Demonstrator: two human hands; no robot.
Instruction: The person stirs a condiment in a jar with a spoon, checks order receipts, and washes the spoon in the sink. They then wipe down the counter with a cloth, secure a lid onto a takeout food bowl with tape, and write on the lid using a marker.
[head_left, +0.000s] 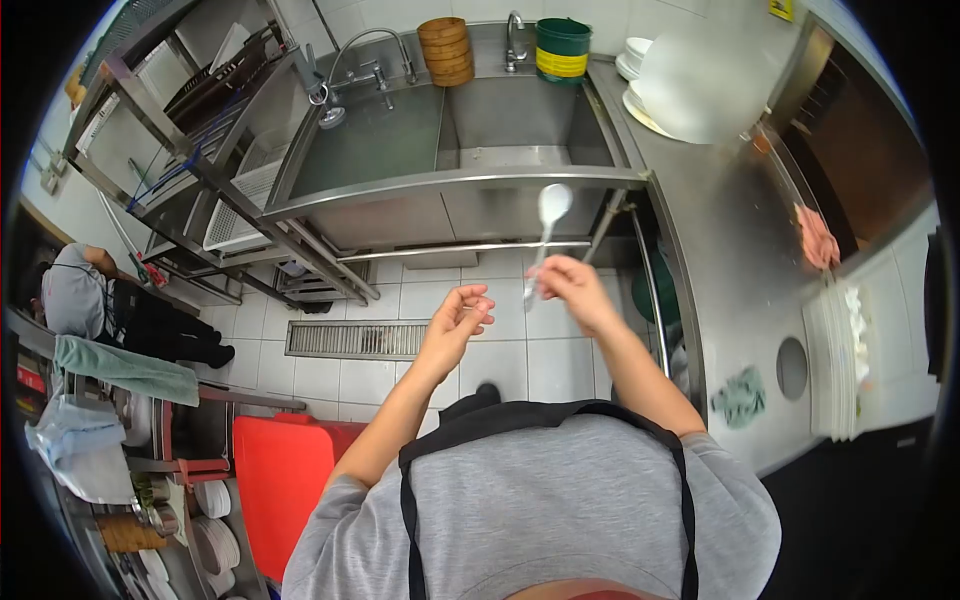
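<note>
My right hand [575, 292] pinches the handle of a white spoon [554, 207] and holds it upright, bowl up, in front of the sink's front edge. My left hand [458, 327] is a little to the left, fingers loosely bent and apart, with nothing in it. Beyond both hands stands a steel double sink [470, 185]; its left basin seems to hold cloudy water. A stack of bamboo steamers [446, 52] and a green bucket [563, 52] with a yellow band sit at its back, near the taps.
On the right, a steel counter [700, 260] carries white dishes [640, 60], a pink cloth [817, 238], a green cloth [740, 397] and a round hole. A metal rack [190, 150] stands left. Lower left are a red bin [275, 480] and a person [85, 295]. The floor has a drain grate [350, 340].
</note>
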